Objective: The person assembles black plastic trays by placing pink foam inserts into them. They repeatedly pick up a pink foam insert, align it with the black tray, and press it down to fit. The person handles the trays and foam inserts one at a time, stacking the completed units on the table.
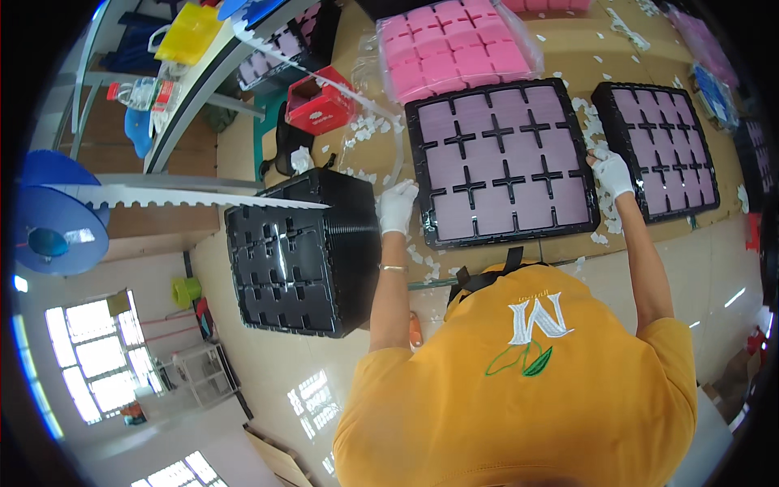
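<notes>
Item: square black plastic tray with cross-shaped dividers, filled with pale purple sheet pieces (pixel 501 162), lying flat on the brown cardboard-covered work surface (pixel 568 57) in front of the person in the orange shirt. Left hand (pixel 397 206), white-gloved, rests at the tray's left edge near its lower corner, fingers curled on the rim; right hand (pixel 611 172), also gloved, grips the right edge, in the gap beside a second, similar black tray of purple pieces (pixel 665 150). Both hands appear closed on the rim, though the fingertips are too small to confirm. Step judged in hand: seating or squaring the filled tray. The next move would call for an even, two-sided hold so the pieces stay in their cells. Adjacent: stack of empty black trays (pixel 300 256) at left; bagged pink foam pieces (pixel 454 49) behind; white offcut scraps (pixel 365 130) scattered about.
</notes>
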Motion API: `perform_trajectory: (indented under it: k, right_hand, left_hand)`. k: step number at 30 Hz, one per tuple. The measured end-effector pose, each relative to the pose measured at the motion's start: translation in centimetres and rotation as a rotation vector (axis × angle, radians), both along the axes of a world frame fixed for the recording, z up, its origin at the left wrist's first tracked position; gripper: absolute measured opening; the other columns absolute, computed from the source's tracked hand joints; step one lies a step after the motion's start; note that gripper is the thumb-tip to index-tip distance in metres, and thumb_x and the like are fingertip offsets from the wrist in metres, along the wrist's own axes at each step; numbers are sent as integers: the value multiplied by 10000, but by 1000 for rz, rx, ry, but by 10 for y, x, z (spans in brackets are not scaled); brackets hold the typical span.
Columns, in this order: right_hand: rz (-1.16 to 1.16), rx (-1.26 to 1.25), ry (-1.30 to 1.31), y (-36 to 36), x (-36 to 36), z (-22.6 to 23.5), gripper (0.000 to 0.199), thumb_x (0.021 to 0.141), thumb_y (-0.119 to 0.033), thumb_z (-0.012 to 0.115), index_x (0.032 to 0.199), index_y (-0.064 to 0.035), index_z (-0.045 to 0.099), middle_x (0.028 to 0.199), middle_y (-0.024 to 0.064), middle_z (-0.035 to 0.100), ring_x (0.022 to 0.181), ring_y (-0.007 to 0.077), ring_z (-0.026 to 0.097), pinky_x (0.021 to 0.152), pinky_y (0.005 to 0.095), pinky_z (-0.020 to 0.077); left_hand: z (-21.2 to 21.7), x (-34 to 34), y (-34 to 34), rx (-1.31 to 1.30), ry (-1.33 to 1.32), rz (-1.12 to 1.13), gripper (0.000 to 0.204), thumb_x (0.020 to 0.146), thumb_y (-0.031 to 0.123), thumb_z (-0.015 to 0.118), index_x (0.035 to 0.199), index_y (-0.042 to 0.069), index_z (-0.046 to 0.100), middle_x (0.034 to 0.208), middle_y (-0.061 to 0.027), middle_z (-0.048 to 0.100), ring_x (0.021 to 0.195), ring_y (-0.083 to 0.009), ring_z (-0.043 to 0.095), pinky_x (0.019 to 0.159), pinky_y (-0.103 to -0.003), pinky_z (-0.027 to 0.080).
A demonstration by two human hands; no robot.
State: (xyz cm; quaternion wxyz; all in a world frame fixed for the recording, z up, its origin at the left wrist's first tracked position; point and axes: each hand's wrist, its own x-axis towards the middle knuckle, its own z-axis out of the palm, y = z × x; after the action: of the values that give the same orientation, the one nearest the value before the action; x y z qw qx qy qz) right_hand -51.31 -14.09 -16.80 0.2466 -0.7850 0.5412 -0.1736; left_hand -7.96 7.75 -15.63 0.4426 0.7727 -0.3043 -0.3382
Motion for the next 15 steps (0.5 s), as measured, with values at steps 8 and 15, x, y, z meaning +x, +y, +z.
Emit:
perform_trajectory:
  k: [8, 15]
  right_hand:
    - [1, -89, 87, 2, -9, 32, 303, 817, -294, 632, 930, -21, 700, 929, 173, 685, 910, 345, 636, 843, 394, 482]
    - [-32, -28, -192, 0, -103, 99, 277, 813, -199, 601, 973, 13, 680, 879, 200, 675, 773, 277, 643, 733, 337, 491]
  left_hand:
    - [17, -5, -8, -20, -91, -95, 309, 783, 120, 684, 1021, -76, 679, 1025, -160, 694, 1028, -210, 612, 941, -297, 427]
    - [109, -92, -41, -47, 144, -86, 271, 793, 103, 717, 1014, -48, 675, 734, -36, 640, 558, -72, 535, 497, -212, 414]
